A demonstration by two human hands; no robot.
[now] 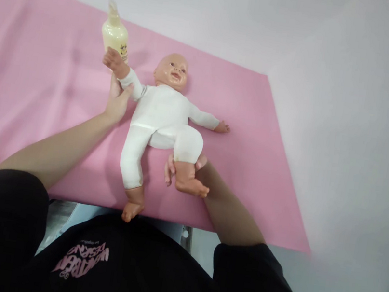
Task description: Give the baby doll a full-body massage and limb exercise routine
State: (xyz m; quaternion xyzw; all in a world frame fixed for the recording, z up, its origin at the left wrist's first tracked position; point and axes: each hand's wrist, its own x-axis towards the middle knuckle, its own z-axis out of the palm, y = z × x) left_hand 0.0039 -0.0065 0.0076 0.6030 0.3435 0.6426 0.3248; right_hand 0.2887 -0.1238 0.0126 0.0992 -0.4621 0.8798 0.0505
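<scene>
A baby doll (163,112) with a white cloth body lies on its back on the pink table cover (249,173), its feet toward me. My left hand (118,100) is closed around the doll's raised forearm at the left, the thumb across the white sleeve. Beneath the doll's bent leg at the right, my right hand (170,167) has its fingers curled around the lower leg from behind; the palm is hidden. The doll's other leg stretches down to the table's near edge. Its other arm rests out to the right.
A pump bottle (115,35) of pale yellow liquid stands behind the doll's raised hand, its lower part partly hidden. White walls (334,89) border the table at the back and right. The near table edge lies against my black shirt (133,263).
</scene>
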